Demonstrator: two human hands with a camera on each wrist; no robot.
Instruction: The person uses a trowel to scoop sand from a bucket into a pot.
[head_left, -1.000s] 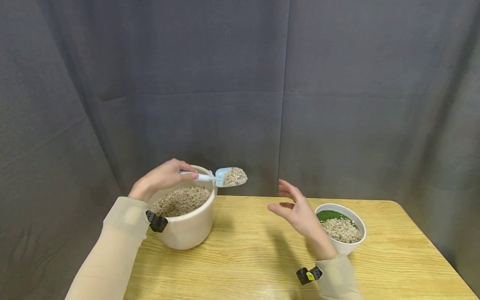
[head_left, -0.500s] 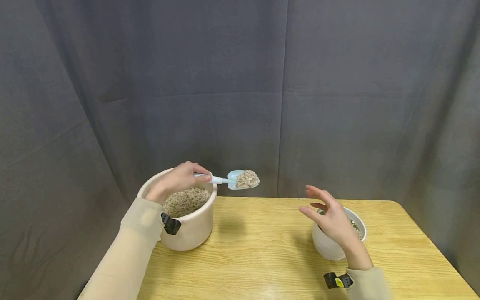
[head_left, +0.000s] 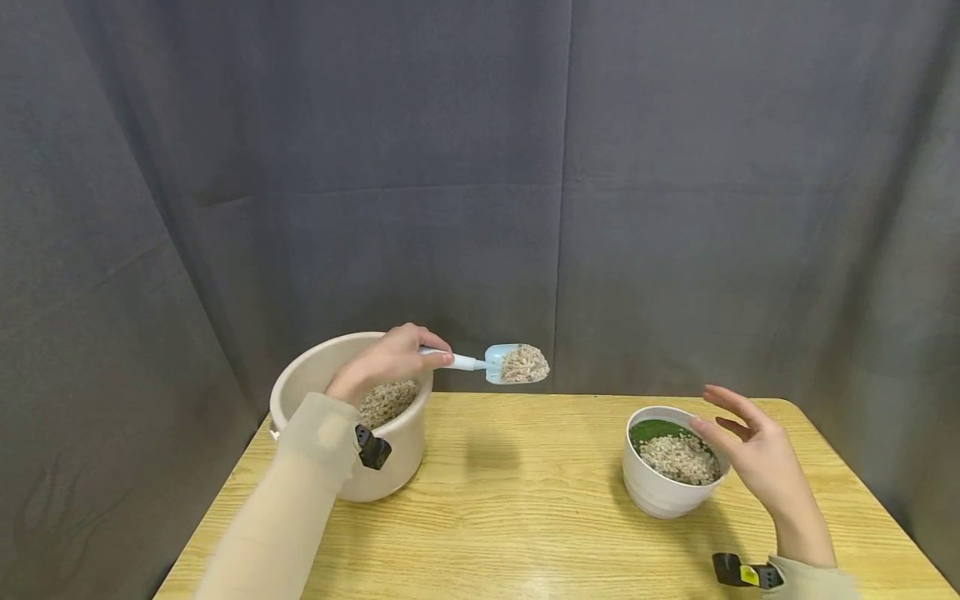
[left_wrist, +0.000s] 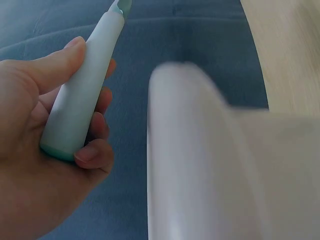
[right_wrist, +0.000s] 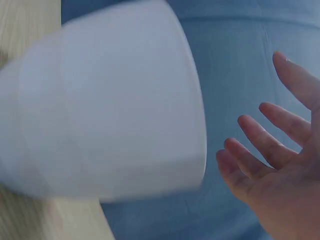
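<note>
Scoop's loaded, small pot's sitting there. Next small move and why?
Probably carry the scoop rightward until it is over the small white pot. The left hand holds it level and heaped with gravel, well short of that pot. The right hand is open beside the rim, not gripping.

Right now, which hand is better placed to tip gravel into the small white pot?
Left: the left hand grips the loaded scoop; the right hand is open beside the small white pot.

Light wooden table [head_left: 525, 517], dark grey curtain backdrop [head_left: 480, 167] hanging behind it
</note>
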